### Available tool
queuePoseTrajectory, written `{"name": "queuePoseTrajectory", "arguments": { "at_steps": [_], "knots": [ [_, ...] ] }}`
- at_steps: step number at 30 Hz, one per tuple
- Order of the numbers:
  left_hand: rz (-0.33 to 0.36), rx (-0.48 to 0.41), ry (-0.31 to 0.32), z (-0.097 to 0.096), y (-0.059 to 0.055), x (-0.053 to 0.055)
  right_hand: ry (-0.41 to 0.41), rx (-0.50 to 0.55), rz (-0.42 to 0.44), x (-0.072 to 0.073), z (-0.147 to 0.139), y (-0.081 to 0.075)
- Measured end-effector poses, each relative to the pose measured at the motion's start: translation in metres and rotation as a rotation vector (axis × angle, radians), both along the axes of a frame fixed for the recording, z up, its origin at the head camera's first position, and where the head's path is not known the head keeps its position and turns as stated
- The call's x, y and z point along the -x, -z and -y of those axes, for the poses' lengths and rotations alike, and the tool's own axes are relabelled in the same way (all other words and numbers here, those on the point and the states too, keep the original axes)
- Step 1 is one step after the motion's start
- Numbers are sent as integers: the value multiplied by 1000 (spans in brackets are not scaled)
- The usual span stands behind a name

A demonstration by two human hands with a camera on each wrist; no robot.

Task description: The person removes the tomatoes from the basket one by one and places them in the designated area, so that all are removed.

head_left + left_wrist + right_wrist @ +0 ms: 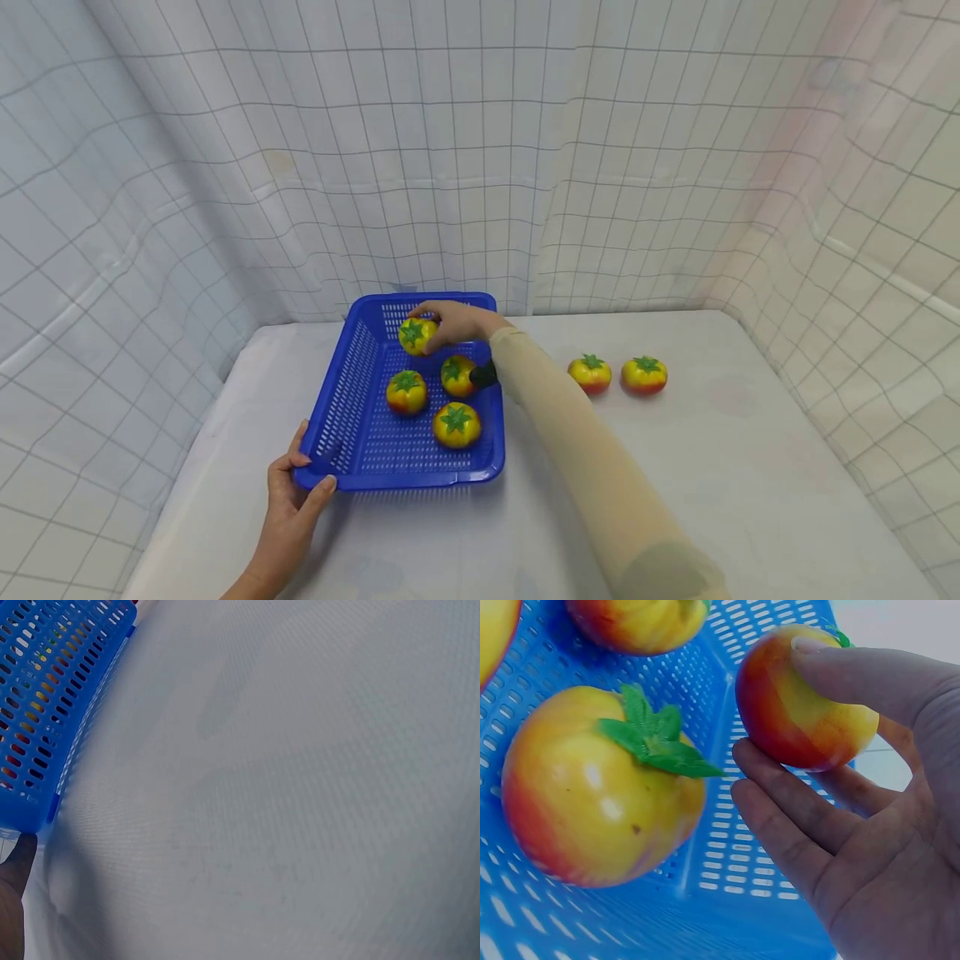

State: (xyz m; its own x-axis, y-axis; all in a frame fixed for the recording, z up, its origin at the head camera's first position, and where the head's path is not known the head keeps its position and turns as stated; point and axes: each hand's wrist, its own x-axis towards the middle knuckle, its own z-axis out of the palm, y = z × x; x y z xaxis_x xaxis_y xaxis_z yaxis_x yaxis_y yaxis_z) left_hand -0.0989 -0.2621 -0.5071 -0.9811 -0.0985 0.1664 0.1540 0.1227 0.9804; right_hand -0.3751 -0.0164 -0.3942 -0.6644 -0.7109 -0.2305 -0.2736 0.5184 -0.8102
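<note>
My right hand holds a yellow-and-red tomato with a green leafy top over the far part of the blue plastic basket. In the right wrist view, the thumb lies across the held tomato and the fingers support it from below. Below that hand, three similar tomatoes, one of them a tomato left of the others, rest on the basket's floor. At the near left corner, my left hand grips the basket's rim, thumb on the front edge. The left wrist view has only a thumb at the corner.
Two more tomatoes, a nearer-in one and one further right, sit side by side on the white-covered table. Grid-patterned white sheets enclose the table at the back and both sides, close behind the basket.
</note>
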Motion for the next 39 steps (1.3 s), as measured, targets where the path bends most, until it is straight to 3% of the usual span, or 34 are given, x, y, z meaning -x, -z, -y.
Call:
{"name": "queuePoseTrajectory", "arguments": {
  "at_steps": [22,29,39],
  "knots": [
    [11,27,-12,0,0,1,-83,-48,-108,-9,-32,-31],
    [7,-21,-2,-1,0,2,-117,-28,-88,-13,-50,-40],
    [-7,-40,13,0,1,2,-101,-42,-64,-15,-80,-49]
  ]
}}
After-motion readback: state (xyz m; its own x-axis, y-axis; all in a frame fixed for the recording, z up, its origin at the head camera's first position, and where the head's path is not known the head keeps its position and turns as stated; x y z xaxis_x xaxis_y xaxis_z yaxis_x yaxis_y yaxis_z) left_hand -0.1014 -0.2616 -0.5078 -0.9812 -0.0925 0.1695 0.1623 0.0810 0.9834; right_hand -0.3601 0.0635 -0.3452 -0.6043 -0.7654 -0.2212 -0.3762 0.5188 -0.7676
